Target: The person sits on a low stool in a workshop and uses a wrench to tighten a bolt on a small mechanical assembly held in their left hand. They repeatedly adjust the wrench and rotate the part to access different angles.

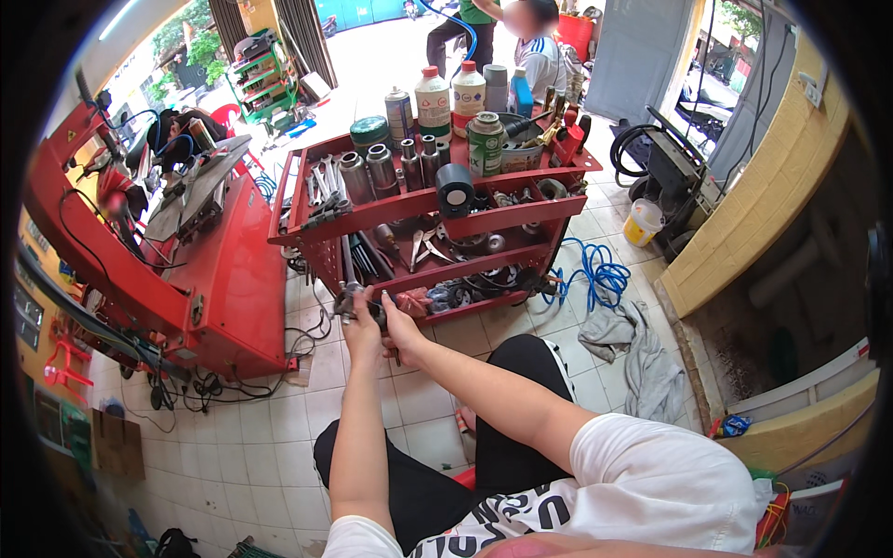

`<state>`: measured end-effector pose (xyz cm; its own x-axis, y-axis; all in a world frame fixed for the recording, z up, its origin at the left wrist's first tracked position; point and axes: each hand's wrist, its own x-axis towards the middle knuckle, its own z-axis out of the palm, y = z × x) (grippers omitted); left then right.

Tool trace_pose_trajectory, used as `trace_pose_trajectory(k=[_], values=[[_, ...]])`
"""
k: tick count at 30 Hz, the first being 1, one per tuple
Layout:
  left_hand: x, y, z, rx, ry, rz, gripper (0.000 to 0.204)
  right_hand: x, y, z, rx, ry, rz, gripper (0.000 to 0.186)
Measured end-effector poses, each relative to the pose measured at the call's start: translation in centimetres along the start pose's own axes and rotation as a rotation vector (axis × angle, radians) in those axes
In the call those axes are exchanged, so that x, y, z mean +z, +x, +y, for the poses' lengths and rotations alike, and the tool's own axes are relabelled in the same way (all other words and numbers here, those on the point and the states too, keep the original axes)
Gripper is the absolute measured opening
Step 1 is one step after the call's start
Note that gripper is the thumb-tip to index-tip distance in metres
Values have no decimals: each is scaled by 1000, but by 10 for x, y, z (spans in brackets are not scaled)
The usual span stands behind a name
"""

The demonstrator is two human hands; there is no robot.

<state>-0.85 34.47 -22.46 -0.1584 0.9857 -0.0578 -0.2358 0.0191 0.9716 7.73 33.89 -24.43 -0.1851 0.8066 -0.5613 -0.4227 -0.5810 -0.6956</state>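
Both my hands are out in front of me, close to the lower left corner of a red tool cart (437, 316). My left hand (362, 335) is closed around a dark metal part (351, 299), whose exact kind I cannot make out. Beside it, my right hand (402, 332) grips the same part from the right. Much of the part is hidden by my fingers. Right behind my hands, the cart's lower shelf carries pliers (426, 249), long rods and a crumpled red cloth (412, 302).
The cart top holds large sockets (381, 172), wrenches (326, 181), bottles (433, 102) and a green can (486, 144). A red machine (228, 279) stands left. At right lie a coiled blue hose (595, 270) and a grey cloth (642, 363). Another person (541, 65) sits beyond.
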Motion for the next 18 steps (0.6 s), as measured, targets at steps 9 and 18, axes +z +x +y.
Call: trace_pose_trajectory(k=[9,18], values=[[18,-16,3,319,428,-197,51,-13,32,20,-147,465,-152,51],[5,-14,10,314,690,-314,60,-3,26,15,-98,517,-85,51]])
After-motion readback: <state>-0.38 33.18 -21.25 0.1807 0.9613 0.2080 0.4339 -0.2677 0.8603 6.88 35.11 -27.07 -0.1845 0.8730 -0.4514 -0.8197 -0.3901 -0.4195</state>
